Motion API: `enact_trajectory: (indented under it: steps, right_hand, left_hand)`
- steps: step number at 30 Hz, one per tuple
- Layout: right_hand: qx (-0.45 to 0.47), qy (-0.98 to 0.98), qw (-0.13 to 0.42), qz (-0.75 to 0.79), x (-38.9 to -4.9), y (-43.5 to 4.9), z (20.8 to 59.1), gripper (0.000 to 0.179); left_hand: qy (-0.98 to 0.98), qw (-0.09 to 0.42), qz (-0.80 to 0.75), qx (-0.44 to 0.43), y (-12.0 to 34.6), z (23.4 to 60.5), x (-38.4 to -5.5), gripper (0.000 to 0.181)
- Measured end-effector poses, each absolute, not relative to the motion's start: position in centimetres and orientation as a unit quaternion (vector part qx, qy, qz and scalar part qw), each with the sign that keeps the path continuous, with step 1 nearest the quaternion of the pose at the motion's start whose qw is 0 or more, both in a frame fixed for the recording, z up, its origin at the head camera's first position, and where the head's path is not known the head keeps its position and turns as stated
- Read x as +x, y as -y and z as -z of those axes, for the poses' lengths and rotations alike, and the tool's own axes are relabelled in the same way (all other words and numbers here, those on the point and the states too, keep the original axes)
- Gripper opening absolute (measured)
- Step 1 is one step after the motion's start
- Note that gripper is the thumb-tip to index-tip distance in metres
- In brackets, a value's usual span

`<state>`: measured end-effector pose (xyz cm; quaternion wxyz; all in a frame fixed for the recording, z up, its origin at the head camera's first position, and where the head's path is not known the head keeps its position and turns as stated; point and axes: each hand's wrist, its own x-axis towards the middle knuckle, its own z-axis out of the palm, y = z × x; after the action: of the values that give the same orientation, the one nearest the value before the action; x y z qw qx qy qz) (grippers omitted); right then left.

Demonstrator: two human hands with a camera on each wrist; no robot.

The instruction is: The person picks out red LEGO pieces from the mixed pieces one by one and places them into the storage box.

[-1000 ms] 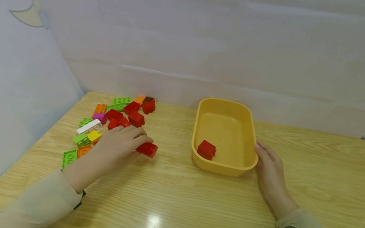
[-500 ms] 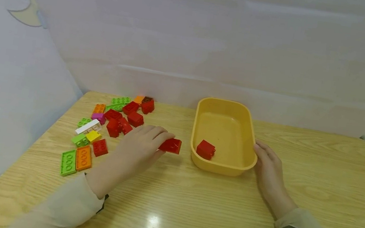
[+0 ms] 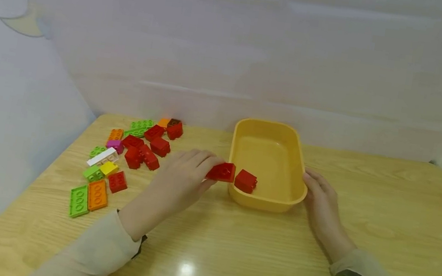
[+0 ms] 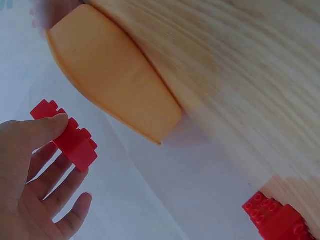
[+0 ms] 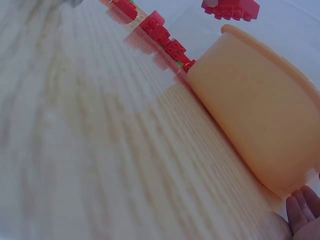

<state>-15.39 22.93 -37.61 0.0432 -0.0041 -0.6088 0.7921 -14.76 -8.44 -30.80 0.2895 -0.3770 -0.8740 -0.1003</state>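
Note:
My left hand (image 3: pixel 182 175) pinches a red toy building brick (image 3: pixel 222 171) beside the near-left rim of a yellow bin (image 3: pixel 264 204). In the left wrist view, thumb and fingers hold this studded brick (image 4: pixel 76 145) in the air, apart from the bin (image 4: pixel 110 70). Another red brick (image 3: pixel 246 181) lies inside the bin at its near-left corner. On the bin's right side rests my right hand (image 3: pixel 324 204), its thumb by the rim. The right wrist view shows only some of its fingers (image 5: pixel 297 207) by the bin wall, relaxed.
Several loose red bricks (image 3: pixel 150 157) lie on the table's left, among green, orange, magenta, yellow and white ones. A green plate (image 3: pixel 79 201) and an orange plate (image 3: pixel 98 195) lie nearest at the left. A pale wall cloth (image 3: pixel 216 52) hangs behind the table.
My left hand has moved right from the loose bricks to the bin's left rim, carrying the red brick and raising it. My right hand stays at the bin's side.

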Motion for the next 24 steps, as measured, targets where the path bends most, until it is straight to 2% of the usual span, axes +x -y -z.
enact_trajectory:
  steps: [12,24]
  right_hand:
    - [-0.005,0.595,0.046,-0.803,-15.6,-22.7,37.8,0.015]
    - [-0.016,0.610,0.039,-0.791,-15.5,-22.9,37.6,0.016]
  left_hand:
    - [0.856,0.312,0.114,-0.396,6.3,30.3,-15.5,0.041]
    - [0.864,0.297,0.107,-0.393,3.8,29.7,-16.2,0.043]
